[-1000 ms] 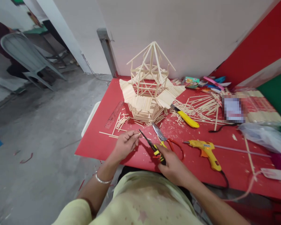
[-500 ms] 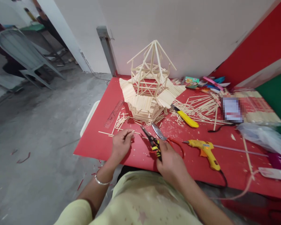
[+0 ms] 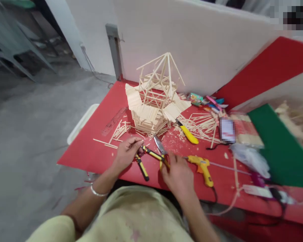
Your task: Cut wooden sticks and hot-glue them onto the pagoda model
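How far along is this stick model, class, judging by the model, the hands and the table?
Done: the stick house has stacked walls, sloped roof panels and an upper frame. In hand: the left hand pinches at the nose of the yellow-and-black cutters, whose handles stand apart; the right hand is at one handle. Left: the top frame is bare, and loose sticks and a glue gun lie on the red table.

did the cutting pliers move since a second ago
Yes. The pliers swung left, away from the glue gun; their nose now meets the left hand.
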Demonstrator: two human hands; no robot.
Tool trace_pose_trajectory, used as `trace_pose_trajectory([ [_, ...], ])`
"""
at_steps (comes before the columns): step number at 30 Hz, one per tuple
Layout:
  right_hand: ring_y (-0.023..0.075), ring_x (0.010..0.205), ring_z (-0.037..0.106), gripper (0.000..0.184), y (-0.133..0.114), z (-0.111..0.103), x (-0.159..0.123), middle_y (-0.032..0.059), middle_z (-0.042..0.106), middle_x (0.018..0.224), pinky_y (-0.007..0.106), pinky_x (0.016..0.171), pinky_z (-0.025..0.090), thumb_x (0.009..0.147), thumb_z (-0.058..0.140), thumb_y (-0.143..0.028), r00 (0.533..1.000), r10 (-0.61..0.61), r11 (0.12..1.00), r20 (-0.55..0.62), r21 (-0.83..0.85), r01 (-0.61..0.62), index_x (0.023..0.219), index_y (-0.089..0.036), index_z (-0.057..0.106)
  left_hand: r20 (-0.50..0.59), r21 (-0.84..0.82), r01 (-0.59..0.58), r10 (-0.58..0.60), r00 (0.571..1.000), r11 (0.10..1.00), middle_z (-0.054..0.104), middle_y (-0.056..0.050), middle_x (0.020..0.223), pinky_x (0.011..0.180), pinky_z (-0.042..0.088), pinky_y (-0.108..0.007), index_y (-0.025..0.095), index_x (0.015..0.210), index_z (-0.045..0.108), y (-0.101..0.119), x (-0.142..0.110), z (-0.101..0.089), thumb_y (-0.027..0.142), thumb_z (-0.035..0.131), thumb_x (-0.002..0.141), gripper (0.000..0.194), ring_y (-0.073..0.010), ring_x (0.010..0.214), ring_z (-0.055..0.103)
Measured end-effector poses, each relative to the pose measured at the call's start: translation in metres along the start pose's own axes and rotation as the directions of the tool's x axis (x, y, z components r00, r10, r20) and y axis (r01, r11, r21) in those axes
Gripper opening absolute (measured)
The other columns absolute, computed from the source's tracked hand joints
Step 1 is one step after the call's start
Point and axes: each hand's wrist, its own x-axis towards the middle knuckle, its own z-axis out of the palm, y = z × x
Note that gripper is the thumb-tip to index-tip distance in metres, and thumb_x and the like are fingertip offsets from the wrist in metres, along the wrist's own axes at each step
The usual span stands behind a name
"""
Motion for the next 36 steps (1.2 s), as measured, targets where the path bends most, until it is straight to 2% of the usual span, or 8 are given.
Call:
trace_pose_trajectory([
  [4,0.0255,0.093,0.063,0.056,0.008,-0.006,-0.004,0.0157,0.063,0.108,0.036,0.077,0.051,0.085,0.051,-0.018,0.991,0.037,0.987,0.13,-0.157,-0.016,0.14,-0.019,0.043,0.11,-0.125,0.05,-0.036,0.993,0.991,0.062,0.0,0.055,0.037,0.039,-0.019,0.017,0.079,0.068,-0.002,0.003,0.021,0.04,0.071,0.078,0.023,-0.0105,0.042,0.053],
  [9,0.0313,0.105,0.062,0.069,0.024,0.003,-0.006,0.0174,0.064,0.11,0.041,0.088,0.049,0.084,0.054,-0.023,0.983,0.052,0.961,0.174,-0.277,-0.002,0.148,-0.012,0.033,0.127,-0.183,0.049,-0.026,0.992,0.982,0.062,0.0,0.056,0.034,0.037,-0.018,0.018,0.077,0.069,-0.006,0.007,0.029,0.034,0.073,0.076,0.017,-0.0107,0.041,0.054],
  [14,0.0334,0.111,0.059,0.07,0.049,0.006,-0.017,0.0179,0.062,0.122,0.045,0.089,0.048,0.092,0.051,-0.047,0.995,0.08,0.987,0.067,-0.143,-0.07,0.152,-0.021,0.027,0.125,-0.197,0.031,-0.006,0.992,0.98,0.065,-0.002,0.06,0.036,0.038,-0.017,0.017,0.084,0.072,-0.023,0.011,0.026,0.036,0.071,0.079,0.019,-0.0104,0.044,0.055],
  [16,0.0336,0.115,0.056,0.076,0.051,0.004,-0.021,0.0185,0.06,0.125,0.045,0.092,0.047,0.088,0.057,-0.053,0.999,0.024,1.0,0.022,0.005,-0.024,0.151,-0.02,0.029,0.136,-0.189,0.006,0.02,0.99,0.982,0.066,-0.002,0.062,0.039,0.04,-0.017,0.017,0.083,0.072,-0.027,0.012,0.026,0.037,0.07,0.08,0.02,-0.0097,0.046,0.054],
  [19,0.0316,0.118,0.053,0.078,0.044,-0.001,-0.022,0.0179,0.057,0.128,0.045,0.096,0.045,0.085,0.062,-0.051,0.997,-0.071,0.982,-0.039,0.172,0.077,0.15,-0.018,0.033,0.186,-0.175,-0.027,0.061,0.981,0.984,0.066,-0.003,0.065,0.044,0.042,-0.019,0.016,0.081,0.072,-0.028,0.012,0.029,0.036,0.068,0.082,0.02,-0.0097,0.048,0.054],
  [24,0.028,0.102,0.06,0.063,0.036,-0.005,-0.015,0.014,0.061,0.118,0.039,0.084,0.05,0.089,0.058,-0.046,0.992,-0.113,0.984,-0.049,0.132,0.118,0.146,-0.023,0.043,0.236,-0.12,-0.143,0.168,0.957,0.982,0.068,-0.005,0.074,0.062,0.05,-0.023,0.014,0.082,0.072,-0.026,0.012,0.033,0.028,0.065,0.083,0.015,-0.0131,0.065,0.061],
  [28,0.026,0.098,0.063,0.057,0.034,-0.007,-0.011,0.012,0.062,0.113,0.036,0.081,0.051,0.091,0.055,-0.044,0.989,-0.139,0.983,-0.057,0.115,0.144,0.145,-0.024,0.046,0.309,-0.067,-0.186,0.198,0.93,0.98,0.069,-0.005,0.08,0.072,0.051,-0.025,0.015,0.083,0.072,-0.031,0.014,0.031,0.023,0.059,0.087,0.016,-0.0152,0.074,0.064],
  [36,0.0252,0.097,0.066,0.054,0.028,-0.007,-0.01,0.0119,0.066,0.111,0.034,0.08,0.051,0.091,0.056,-0.044,0.99,-0.126,0.979,-0.06,0.151,0.134,0.14,-0.022,0.052,0.329,-0.072,-0.18,0.194,0.924,0.981,0.07,-0.005,0.081,0.072,0.05,-0.023,0.016,0.084,0.073,-0.028,0.017,0.027,0.022,0.059,0.087,0.016,-0.0151,0.074,0.064],
])
